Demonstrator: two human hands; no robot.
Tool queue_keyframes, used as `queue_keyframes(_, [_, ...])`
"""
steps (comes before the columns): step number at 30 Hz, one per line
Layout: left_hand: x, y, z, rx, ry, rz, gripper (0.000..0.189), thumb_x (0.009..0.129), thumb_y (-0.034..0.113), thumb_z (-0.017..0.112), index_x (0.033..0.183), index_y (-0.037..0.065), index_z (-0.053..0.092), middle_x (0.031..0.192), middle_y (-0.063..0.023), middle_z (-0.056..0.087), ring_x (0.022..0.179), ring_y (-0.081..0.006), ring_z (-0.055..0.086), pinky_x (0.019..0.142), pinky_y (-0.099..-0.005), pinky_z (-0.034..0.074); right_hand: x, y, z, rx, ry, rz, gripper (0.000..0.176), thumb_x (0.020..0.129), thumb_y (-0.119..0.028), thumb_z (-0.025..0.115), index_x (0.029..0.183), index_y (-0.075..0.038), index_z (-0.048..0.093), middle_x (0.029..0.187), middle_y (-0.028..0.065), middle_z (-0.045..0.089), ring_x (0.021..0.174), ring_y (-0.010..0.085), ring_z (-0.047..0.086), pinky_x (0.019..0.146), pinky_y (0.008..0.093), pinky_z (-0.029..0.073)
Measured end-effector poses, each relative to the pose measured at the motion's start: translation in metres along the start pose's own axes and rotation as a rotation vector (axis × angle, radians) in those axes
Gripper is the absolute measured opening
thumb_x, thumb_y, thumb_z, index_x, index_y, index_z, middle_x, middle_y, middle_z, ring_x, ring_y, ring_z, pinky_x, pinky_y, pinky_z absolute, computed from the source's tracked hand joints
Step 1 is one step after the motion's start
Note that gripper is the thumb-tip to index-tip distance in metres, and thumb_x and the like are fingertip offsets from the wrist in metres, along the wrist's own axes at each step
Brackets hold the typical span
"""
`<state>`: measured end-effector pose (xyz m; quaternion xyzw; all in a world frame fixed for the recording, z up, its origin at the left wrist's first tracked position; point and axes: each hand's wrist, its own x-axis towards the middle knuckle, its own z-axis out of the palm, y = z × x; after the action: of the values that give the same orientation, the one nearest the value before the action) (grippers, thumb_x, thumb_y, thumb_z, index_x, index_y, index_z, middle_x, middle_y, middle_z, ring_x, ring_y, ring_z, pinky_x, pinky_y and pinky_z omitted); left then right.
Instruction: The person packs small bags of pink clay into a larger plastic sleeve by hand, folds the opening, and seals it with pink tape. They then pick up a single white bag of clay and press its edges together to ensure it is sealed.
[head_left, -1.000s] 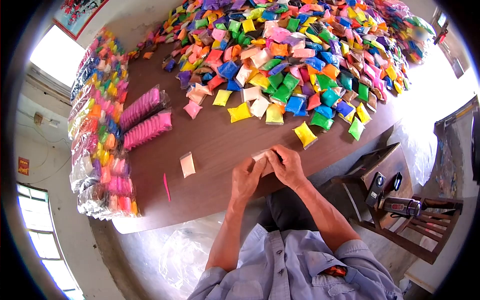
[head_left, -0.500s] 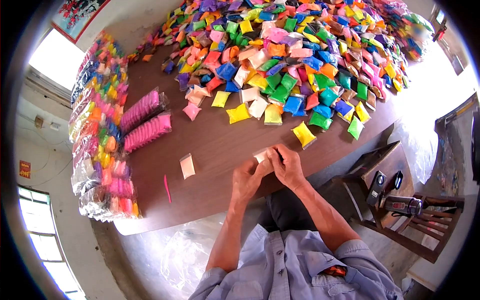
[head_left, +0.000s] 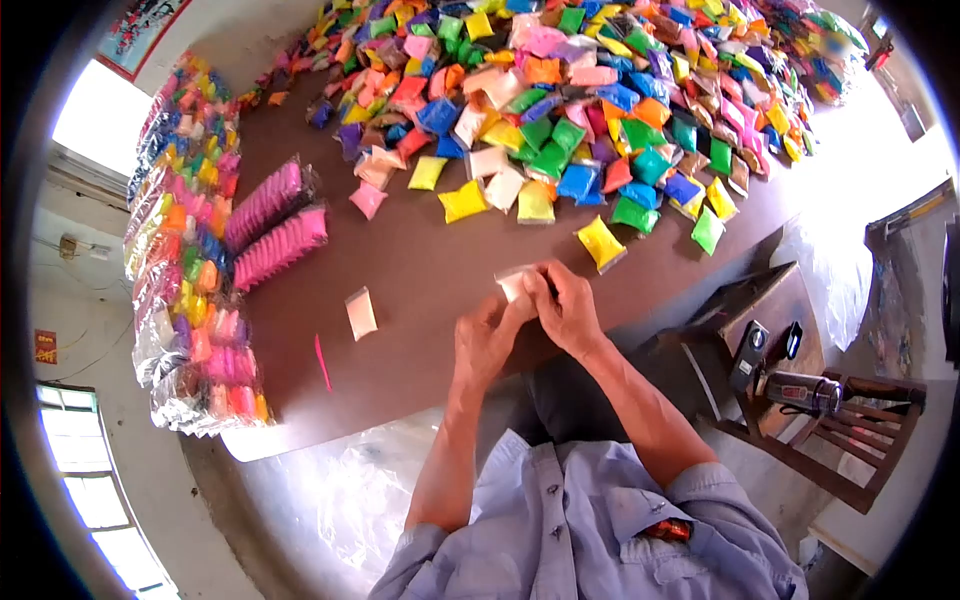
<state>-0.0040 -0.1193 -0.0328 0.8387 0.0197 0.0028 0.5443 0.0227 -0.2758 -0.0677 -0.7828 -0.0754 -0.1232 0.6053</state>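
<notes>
A small pale peach packet (head_left: 511, 284) in clear film is pinched between my two hands over the table's near edge. My left hand (head_left: 484, 342) has its thumb and fingertips at the packet's lower side. Curled fingers of my right hand (head_left: 566, 308) grip its right side and partly cover it. To the left, a similar peach packet (head_left: 361, 314) lies flat on the brown table (head_left: 420, 270). A thin pink plastic strip (head_left: 323, 362) rests beyond it. The nearest loose packet on the right is yellow (head_left: 600, 244).
A large heap of colourful packets (head_left: 560, 130) covers the table's far side. Two rows of pink packets (head_left: 280, 248) lie beside a long stack of bagged packets (head_left: 190, 270) at left. At right, a wooden chair (head_left: 870, 440) and stool hold a flask (head_left: 803, 391).
The view has shifted slightly, so the table's contents appear higher and further left. Both hands keep their hold on the peach packet, and more of it shows above the fingers.
</notes>
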Motion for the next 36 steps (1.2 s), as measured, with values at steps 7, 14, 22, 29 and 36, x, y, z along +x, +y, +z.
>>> queue_keyframes(7, [0.002, -0.022, 0.003, -0.006, 0.053, 0.025, 0.029, 0.101, 0.022, 0.071, 0.089, -0.005, 0.068, 0.070, -0.0159, 0.063, 0.066, -0.0132, 0.056, 0.061, -0.0364, 0.049, 0.002, -0.009, 0.003, 0.066, -0.028, 0.025, 0.022, 0.108, -0.020, 0.064, 0.108, 0.001, 0.068, 0.079, 0.0131, 0.067, 0.068, 0.0144, 0.061, 0.063, 0.0332, 0.051])
queue_keyframes(14, [0.001, -0.003, 0.001, -0.032, -0.002, -0.039, 0.034, 0.100, 0.028, 0.074, 0.091, -0.004, 0.072, 0.071, -0.0161, 0.067, 0.065, -0.0161, 0.059, 0.062, -0.0378, 0.050, 0.001, -0.002, 0.002, 0.096, -0.037, 0.131, 0.026, 0.106, -0.026, 0.065, 0.106, 0.000, 0.069, 0.084, 0.0212, 0.072, 0.072, 0.0328, 0.073, 0.066, 0.0385, 0.056])
queue_keyframes(22, [0.001, -0.015, -0.001, 0.084, -0.028, -0.025, 0.035, 0.100, 0.032, 0.076, 0.100, -0.002, 0.076, 0.078, -0.0199, 0.070, 0.067, -0.0210, 0.061, 0.067, -0.0388, 0.051, 0.003, -0.009, -0.001, 0.076, -0.022, 0.146, 0.028, 0.107, -0.027, 0.064, 0.105, 0.000, 0.068, 0.084, 0.0188, 0.071, 0.071, 0.0263, 0.070, 0.067, 0.0372, 0.055])
queue_keyframes(29, [0.000, -0.016, 0.001, -0.075, -0.022, 0.028, 0.035, 0.100, 0.033, 0.075, 0.103, -0.002, 0.077, 0.080, -0.0189, 0.071, 0.070, -0.0205, 0.063, 0.068, -0.0388, 0.052, 0.001, 0.000, 0.002, 0.168, -0.001, 0.185, 0.028, 0.107, -0.027, 0.065, 0.105, 0.001, 0.068, 0.083, 0.0184, 0.070, 0.072, 0.0241, 0.069, 0.068, 0.0375, 0.055])
queue_keyframes(36, [0.002, -0.020, -0.007, 0.008, -0.057, -0.074, 0.039, 0.102, 0.036, 0.073, 0.104, -0.003, 0.076, 0.081, -0.0194, 0.072, 0.074, -0.0189, 0.066, 0.070, -0.0397, 0.053, 0.001, -0.008, 0.000, 0.091, -0.030, 0.070, 0.025, 0.109, -0.023, 0.063, 0.105, 0.001, 0.065, 0.075, 0.0062, 0.060, 0.071, 0.0090, 0.053, 0.064, 0.0301, 0.049])
